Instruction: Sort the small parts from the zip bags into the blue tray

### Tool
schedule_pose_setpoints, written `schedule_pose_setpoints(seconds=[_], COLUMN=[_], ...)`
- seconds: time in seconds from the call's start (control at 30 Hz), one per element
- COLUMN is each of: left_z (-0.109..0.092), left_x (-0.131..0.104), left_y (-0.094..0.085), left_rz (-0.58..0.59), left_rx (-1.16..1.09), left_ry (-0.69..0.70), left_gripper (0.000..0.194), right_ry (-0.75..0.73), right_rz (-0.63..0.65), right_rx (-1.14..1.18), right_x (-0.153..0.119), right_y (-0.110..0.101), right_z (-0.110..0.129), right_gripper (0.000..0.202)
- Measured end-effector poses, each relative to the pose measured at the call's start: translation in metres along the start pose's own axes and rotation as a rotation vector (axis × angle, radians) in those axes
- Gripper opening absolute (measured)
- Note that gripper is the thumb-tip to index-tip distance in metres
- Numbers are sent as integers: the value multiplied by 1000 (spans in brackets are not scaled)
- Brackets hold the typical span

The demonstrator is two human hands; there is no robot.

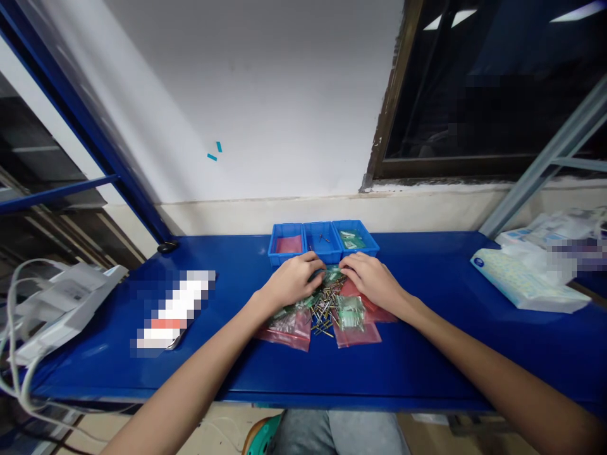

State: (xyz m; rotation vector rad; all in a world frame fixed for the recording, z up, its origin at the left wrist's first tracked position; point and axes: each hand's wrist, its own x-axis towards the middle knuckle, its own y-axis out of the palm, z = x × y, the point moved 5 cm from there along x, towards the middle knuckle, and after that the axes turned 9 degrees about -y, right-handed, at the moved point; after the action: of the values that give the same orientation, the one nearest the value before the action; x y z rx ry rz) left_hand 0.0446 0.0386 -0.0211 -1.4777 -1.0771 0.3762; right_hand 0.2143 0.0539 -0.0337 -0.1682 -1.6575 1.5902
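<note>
My left hand (298, 279) is over the left side of a pile, its fingers curled inward. Opposite it, my right hand (372, 278) bends its fingers towards the same spot. A small clear bag with green in it (334, 274) lies between the fingertips; whether they grip it is hard to make out. Just below the hands, thin metal pins (323, 309) are heaped loosely, silver and brass-coloured. Pink zip bags flank the heap, one at the left (296, 332) and one at the right (367, 335). A green-and-clear packet (351, 313) rests on the right one.
Behind the hands stand three joined blue bins: the left (270, 253) holds pink bags, the middle (327, 257) a few metal pins, the right (372, 243) green packets. A blurred-out phone-like object (177, 309) lies left, near white cables (19, 354). A tissue pack (521, 284) sits right.
</note>
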Motion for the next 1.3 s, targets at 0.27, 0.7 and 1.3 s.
schedule_pose_setpoints(seconds=[0.27, 0.7, 1.3], left_z=[2, -3, -17], left_x=[0, -3, -4], left_y=[-8, -14, -12], left_rz=[-110, -183, -212], left_rx=[-77, -76, -125], left_ry=[-67, -94, -66], left_gripper=[27, 32, 26], right_ry=[79, 340, 321], right_rz=[-245, -303, -343], right_rx=[155, 982, 896], right_x=[2, 4, 4], right_y=[-22, -12, -15], right_z=[0, -2, -2], right_gripper=[17, 15, 34])
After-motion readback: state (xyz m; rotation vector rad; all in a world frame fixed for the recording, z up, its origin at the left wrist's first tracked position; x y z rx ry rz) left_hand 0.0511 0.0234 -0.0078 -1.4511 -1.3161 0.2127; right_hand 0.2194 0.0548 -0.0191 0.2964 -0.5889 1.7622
